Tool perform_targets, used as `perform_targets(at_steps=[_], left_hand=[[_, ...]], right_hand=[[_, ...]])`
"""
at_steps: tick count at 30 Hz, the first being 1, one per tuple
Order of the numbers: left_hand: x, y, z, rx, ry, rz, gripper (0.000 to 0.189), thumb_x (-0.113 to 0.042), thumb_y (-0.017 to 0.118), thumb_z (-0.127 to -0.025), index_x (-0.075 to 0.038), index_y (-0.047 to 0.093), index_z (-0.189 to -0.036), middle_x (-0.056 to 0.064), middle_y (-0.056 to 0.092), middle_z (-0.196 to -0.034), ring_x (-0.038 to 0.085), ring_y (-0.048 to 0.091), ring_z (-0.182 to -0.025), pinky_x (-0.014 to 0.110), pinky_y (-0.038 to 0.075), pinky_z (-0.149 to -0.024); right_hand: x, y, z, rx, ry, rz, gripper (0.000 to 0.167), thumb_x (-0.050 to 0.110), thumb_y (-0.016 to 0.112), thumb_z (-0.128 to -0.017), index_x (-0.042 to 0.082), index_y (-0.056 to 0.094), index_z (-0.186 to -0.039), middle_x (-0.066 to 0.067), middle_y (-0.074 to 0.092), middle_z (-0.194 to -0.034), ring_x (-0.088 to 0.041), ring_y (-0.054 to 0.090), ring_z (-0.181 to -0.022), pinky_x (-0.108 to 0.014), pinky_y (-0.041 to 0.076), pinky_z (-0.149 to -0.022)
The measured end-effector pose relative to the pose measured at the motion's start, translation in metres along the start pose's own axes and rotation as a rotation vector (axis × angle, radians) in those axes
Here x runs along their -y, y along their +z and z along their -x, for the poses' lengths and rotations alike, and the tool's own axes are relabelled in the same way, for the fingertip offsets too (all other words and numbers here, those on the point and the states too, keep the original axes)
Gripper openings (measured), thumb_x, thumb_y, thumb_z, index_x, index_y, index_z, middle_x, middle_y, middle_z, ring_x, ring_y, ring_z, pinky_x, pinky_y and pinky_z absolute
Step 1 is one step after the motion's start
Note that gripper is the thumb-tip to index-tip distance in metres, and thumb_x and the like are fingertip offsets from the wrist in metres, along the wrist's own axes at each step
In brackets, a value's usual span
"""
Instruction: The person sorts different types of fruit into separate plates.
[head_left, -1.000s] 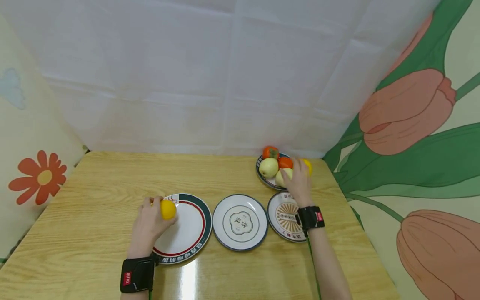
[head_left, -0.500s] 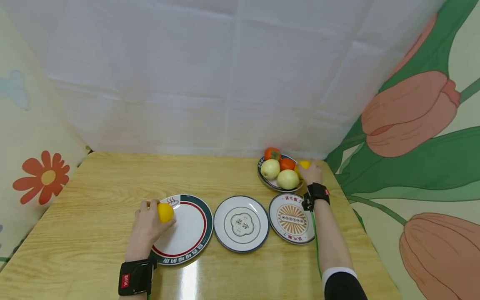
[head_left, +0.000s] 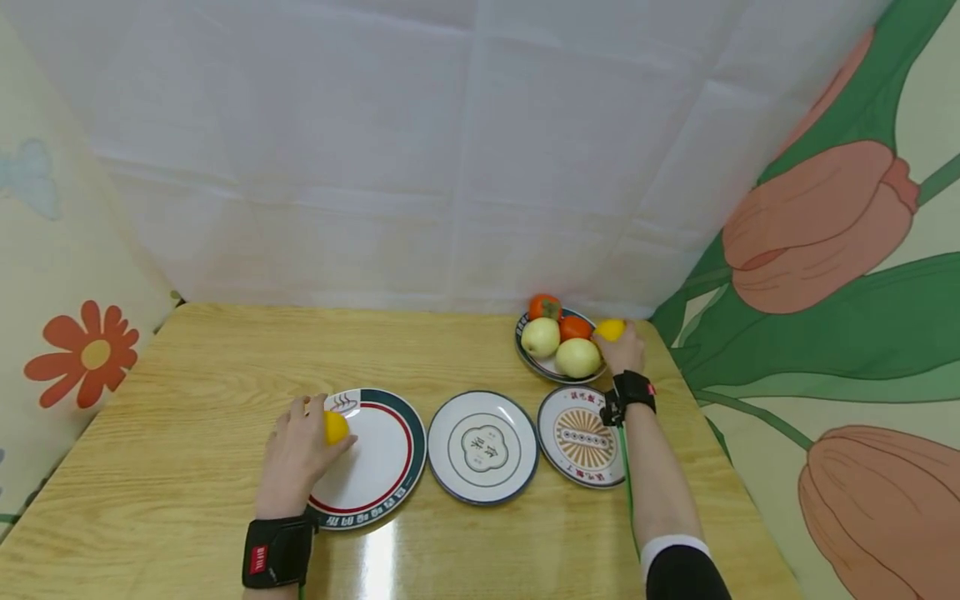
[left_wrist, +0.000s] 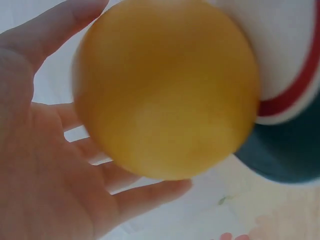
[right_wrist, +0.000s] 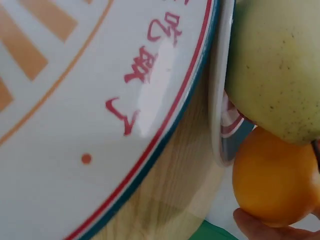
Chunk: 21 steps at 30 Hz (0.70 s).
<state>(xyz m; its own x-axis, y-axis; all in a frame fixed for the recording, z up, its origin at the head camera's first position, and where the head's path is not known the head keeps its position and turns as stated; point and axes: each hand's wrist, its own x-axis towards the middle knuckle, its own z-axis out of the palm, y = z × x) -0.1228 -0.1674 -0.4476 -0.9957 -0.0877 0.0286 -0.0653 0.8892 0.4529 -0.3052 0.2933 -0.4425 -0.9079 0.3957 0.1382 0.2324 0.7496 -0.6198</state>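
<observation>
Wooden surface (head_left: 232, 350), white cloth (head_left: 337, 167) behind. Left hand (head_left: 294, 454): fingers curled round orange (head_left: 336, 427), at left side of large plate (head_left: 375, 458). Right hand (head_left: 626, 350): fingers gripping second orange (head_left: 610, 329), at right rim of fruit plate (head_left: 520, 342), near surface's far right corner. Alongside: two pears (head_left: 577, 358), two persimmons (head_left: 544, 307).

Creased white fabric sheet (head_left: 337, 167) behind a smooth, light-brown wood-grain tabletop (head_left: 225, 358).
Beyond the left grip (head_left: 296, 454) and right grip (head_left: 626, 346), the sheet shows fold lines and drops to the tabletop's far edge. Left of the left grip, a cream-coloured wall (head_left: 82, 258) carries 1 painted red-orange flower (head_left: 90, 355) with a yellow centre and 1 pale blue shape (head_left: 32, 179). Right of the right grip, a patterned cream wall (head_left: 930, 100) bears large dusty-pink tulips (head_left: 821, 225) and broad green leaves (head_left: 832, 342). Nearer the viewer than the left grip, a white glare streak (head_left: 377, 558) shines on the tabletop.
</observation>
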Motion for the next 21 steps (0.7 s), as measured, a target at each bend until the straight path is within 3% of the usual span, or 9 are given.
perform_targets(at_steps=[6, 11, 16, 21], left_hand=[[-0.020, 0.000, -0.011, -0.112, 0.136, -0.003, 0.076, -0.027, 0.078, -0.077, 0.011, 0.042, -0.132, 0.035, 0.044, -0.132, 0.052, 0.040, -0.123, 0.064, 0.032, -0.102], [-0.047, 0.007, -0.019, -0.105, 0.232, 0.016, 0.080, -0.030, 0.077, -0.079, 0.007, 0.039, -0.138, 0.030, 0.044, -0.137, 0.047, 0.042, -0.127, 0.058, 0.037, -0.103], [-0.071, 0.015, -0.022, -0.087, 0.303, 0.007, 0.079, -0.029, 0.077, -0.079, 0.003, 0.038, -0.140, 0.026, 0.044, -0.140, 0.044, 0.042, -0.130, 0.055, 0.040, -0.102], [-0.091, 0.023, -0.023, -0.116, 0.391, 0.004, 0.080, -0.026, 0.080, -0.076, -0.001, 0.039, -0.141, 0.023, 0.046, -0.141, 0.042, 0.041, -0.133, 0.052, 0.038, -0.105]], right_hand=[[0.012, -0.011, 0.009, -0.098, -0.101, -0.037, 0.070, 0.033, 0.068, -0.084, 0.011, 0.037, -0.143, -0.026, 0.045, -0.136, -0.043, 0.049, -0.117, -0.058, 0.044, -0.091], [0.038, -0.016, 0.029, -0.090, -0.270, 0.004, 0.071, 0.035, 0.073, -0.079, 0.012, 0.042, -0.140, -0.024, 0.047, -0.134, -0.042, 0.053, -0.113, -0.056, 0.046, -0.088], [0.064, -0.005, 0.063, -0.002, -0.500, 0.048, 0.076, 0.034, 0.078, -0.074, 0.008, 0.044, -0.137, -0.020, 0.052, -0.131, -0.038, 0.057, -0.111, -0.052, 0.048, -0.091], [0.086, 0.010, 0.104, 0.170, -0.634, 0.046, 0.081, 0.032, 0.082, -0.070, 0.005, 0.042, -0.135, -0.017, 0.057, -0.126, -0.032, 0.062, -0.104, -0.046, 0.052, -0.086]])
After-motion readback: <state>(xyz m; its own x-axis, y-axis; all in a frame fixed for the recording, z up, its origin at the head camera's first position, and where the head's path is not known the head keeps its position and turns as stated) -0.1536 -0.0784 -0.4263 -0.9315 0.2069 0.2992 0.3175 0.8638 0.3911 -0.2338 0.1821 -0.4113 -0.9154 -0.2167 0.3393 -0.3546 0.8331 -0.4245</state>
